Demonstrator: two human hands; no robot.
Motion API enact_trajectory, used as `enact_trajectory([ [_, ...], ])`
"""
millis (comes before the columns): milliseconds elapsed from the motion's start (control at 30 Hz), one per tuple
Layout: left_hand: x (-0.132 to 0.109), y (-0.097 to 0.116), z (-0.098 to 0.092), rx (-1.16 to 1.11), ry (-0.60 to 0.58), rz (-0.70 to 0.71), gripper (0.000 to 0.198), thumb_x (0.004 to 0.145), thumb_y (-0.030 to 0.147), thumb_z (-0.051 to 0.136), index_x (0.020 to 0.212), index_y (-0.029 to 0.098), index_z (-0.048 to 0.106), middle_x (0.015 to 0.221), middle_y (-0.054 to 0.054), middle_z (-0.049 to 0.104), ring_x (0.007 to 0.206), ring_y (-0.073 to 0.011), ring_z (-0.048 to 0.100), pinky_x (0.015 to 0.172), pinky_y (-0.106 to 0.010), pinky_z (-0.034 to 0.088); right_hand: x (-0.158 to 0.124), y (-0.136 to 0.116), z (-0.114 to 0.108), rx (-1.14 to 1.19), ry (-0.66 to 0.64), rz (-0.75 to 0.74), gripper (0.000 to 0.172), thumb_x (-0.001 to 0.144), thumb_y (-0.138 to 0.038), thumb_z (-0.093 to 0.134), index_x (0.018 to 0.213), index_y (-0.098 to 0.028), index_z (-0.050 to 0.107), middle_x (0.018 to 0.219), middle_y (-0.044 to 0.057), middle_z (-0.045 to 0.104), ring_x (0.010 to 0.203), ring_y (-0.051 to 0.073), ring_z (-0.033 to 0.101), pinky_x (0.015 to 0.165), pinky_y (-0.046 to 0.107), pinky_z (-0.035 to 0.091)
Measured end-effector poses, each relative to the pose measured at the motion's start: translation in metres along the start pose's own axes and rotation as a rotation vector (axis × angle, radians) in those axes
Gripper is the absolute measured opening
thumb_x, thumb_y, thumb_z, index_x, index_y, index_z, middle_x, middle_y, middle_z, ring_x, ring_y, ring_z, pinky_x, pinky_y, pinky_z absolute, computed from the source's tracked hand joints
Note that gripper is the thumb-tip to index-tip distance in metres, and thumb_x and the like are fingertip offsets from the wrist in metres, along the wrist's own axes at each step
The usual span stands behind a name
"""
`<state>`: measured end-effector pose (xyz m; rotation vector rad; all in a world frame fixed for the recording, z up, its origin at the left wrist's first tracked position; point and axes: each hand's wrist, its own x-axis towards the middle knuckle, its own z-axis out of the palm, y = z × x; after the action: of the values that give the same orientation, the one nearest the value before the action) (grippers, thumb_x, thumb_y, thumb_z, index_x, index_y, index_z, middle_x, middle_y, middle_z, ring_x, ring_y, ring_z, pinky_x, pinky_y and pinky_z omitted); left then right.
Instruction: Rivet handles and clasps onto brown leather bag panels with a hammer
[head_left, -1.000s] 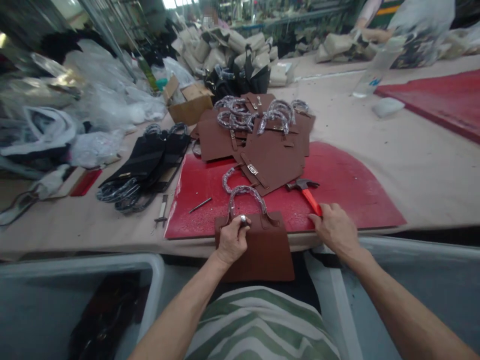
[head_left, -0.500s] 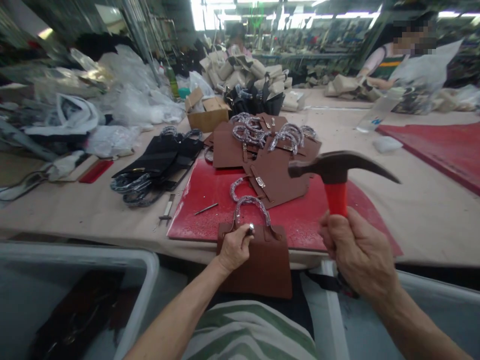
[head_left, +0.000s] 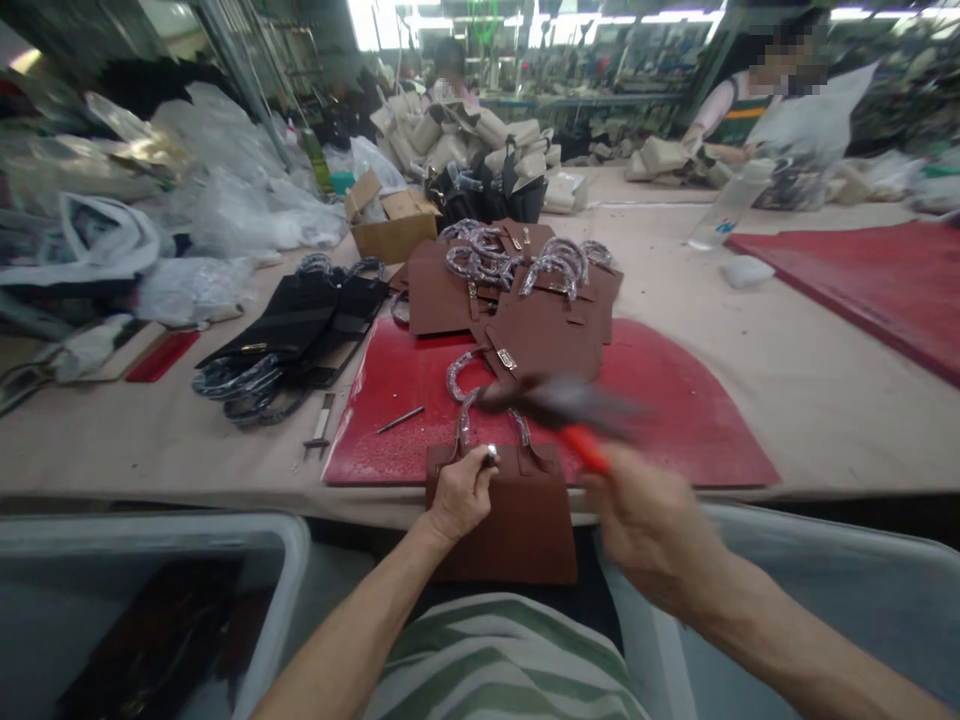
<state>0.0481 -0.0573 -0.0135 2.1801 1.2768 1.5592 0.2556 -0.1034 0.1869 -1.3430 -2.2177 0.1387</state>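
My left hand (head_left: 463,497) is closed around a small metal punch (head_left: 491,455), whose bright top end shows above the fingers. The punch stands over the upper part of a brown handbag (head_left: 525,530) that hangs over the table's front edge; its lower tip is hidden by my hand. Plastic film wraps the bag's handle (head_left: 522,428). My right hand (head_left: 652,515) grips a claw hammer (head_left: 589,447) by its red handle. The hammer's dark head is smeared by motion and hovers just above the punch, apart from it.
A red board (head_left: 675,410) lies under several brown bags (head_left: 442,290). A thin metal rod (head_left: 400,419) and a caliper-like tool (head_left: 319,430) lie to the left, near black bags (head_left: 289,315). Grey bins (head_left: 296,560) flank me. Across the table, a person (head_left: 739,100) handles beige pieces.
My right hand has swung the hammer down and left, towards the punch. My left hand keeps its hold on the punch over the bag. The whole view has shifted slightly.
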Motion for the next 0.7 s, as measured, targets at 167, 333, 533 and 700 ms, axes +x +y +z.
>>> enact_trajectory([
  [167,0.001,0.001,-0.001,-0.015,-0.002,0.006,0.016,0.097,0.016,0.049,0.110,0.018,0.059,0.094,-0.005,0.072,0.083,-0.0172,0.071,0.077,-0.025,0.058,-0.006,0.038,0.026,-0.046,-0.432,0.138,0.029,0.102,-0.036,0.033,0.083,-0.020,0.047,0.063,0.002,0.054,0.051,0.015,0.044,0.053,0.029,0.020],
  [333,0.003,0.003,-0.003,-0.045,-0.004,0.000,0.015,0.098,0.016,0.050,0.109,0.018,0.060,0.096,-0.004,0.072,0.087,-0.0158,0.072,0.080,-0.024,0.059,0.006,0.096,0.048,-0.017,-0.412,0.382,0.032,0.103,-0.037,0.035,0.079,-0.019,0.047,0.067,0.002,0.055,0.061,0.016,0.051,0.058,0.026,0.033],
  [533,0.002,0.002,-0.005,-0.051,0.006,0.013,0.018,0.097,0.015,0.051,0.113,0.016,0.060,0.099,-0.006,0.072,0.092,-0.0159,0.071,0.083,-0.025,0.059,0.006,0.113,0.084,-0.288,-0.164,0.302,0.034,0.095,-0.026,0.054,0.124,-0.009,0.057,0.129,0.022,0.054,0.115,0.035,0.050,0.091,0.043,0.039],
  [700,0.002,0.005,-0.008,-0.091,-0.036,-0.053,0.020,0.096,0.017,0.054,0.115,0.016,0.062,0.105,-0.008,0.070,0.099,-0.0174,0.069,0.091,-0.029,0.059,0.003,0.075,0.120,-0.064,-0.127,-0.080,0.048,0.082,-0.037,0.080,0.123,-0.019,0.063,0.138,0.012,0.049,0.122,0.031,0.044,0.104,0.045,0.034],
])
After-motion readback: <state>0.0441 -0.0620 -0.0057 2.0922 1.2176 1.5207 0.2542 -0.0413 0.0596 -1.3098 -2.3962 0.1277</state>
